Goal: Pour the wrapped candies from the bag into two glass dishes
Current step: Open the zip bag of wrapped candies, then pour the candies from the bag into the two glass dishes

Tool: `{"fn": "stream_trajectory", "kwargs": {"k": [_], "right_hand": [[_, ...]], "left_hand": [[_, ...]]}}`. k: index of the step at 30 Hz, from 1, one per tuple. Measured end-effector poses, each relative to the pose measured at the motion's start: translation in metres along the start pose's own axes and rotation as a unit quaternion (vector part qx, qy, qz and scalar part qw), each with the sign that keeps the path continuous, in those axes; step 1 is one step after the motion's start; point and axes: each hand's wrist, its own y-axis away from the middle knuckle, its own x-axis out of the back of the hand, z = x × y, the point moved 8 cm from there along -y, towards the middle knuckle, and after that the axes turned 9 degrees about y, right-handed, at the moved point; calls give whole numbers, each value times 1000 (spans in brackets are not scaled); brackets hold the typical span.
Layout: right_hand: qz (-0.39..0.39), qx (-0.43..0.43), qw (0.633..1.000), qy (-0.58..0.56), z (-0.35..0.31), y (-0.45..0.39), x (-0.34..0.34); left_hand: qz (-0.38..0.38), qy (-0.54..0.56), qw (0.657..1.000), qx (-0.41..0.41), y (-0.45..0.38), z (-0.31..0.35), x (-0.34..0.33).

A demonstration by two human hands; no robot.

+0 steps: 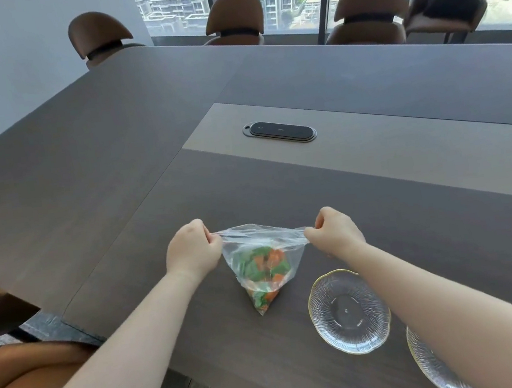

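Pulling the bag (261, 258) mouth apart at centre frame: your left hand (194, 250) and right hand (334, 230) each pinch a top corner. Candies (265, 265) sit inside, above the bench (411, 193). Both dishes (348, 312) (433, 365) lie empty, lower right. Next, probably: tip over the nearer dish.

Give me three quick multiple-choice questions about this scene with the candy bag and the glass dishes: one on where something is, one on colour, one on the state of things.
1. Where do the glass dishes sit relative to the bag?
A. to its right, nearer the person
B. to its left
C. beyond it, by the window

2. What colours are the candies?
A. blue and yellow
B. green and orange
C. all white

3. What is in the fully visible dish?
A. a heap of candies
B. water
C. nothing

Answers: 1 A, the near dish and the half-hidden dish lie right of the bag. 2 B, the candies show green and orange through the plastic. 3 C, its clear bottom shows bare while the left hand and right hand hold the bag's top.
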Motion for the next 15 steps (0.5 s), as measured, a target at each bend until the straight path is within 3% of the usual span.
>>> {"fn": "stream_trajectory", "kwargs": {"k": [2, 5, 9, 12, 15], "right_hand": [[-21, -25, 992, -118, 3, -2, -6], [-76, -36, 942, -324, 1, -1, -13], [-139, 4, 871, -470, -5, 4, -8], [-205, 23, 812, -545, -2, 9, -12], [-180, -19, 760, -625, 20, 0, -17]], "left_hand": [[19, 36, 999, -1, 0, 3, 5], [17, 159, 987, 10, 2, 7, 1], [8, 428, 898, 99, 12, 24, -7], [-1, 512, 852, 113, 17, 50, -10], [-14, 579, 806, 120, 21, 69, -7]]}}
